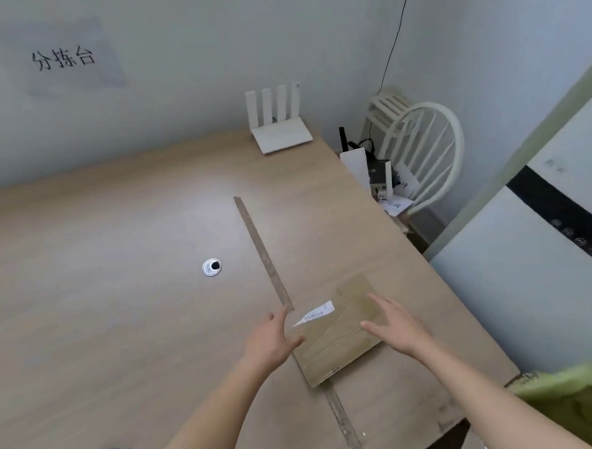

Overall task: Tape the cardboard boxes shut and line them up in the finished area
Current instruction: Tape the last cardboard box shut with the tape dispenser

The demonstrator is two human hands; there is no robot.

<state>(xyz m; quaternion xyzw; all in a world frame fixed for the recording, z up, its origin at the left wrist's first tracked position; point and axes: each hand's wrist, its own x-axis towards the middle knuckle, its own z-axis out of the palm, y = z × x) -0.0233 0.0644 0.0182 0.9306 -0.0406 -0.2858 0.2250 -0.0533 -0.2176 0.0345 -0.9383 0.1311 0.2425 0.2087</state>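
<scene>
Both hands — left hand (271, 339), right hand (397, 325) — flank the flat cardboard box (341, 328) near the tabletop's (120, 302) right edge, fingers loosely spread, gripping nothing — seemingly squaring it beside the tape line (265, 253).

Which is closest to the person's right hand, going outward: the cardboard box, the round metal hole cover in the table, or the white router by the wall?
From the right hand:
1. Cardboard box: right beneath and beside it, between both hands.
2. Metal hole cover: to the left, mid-table.
3. White router: far back, against the wall.
</scene>
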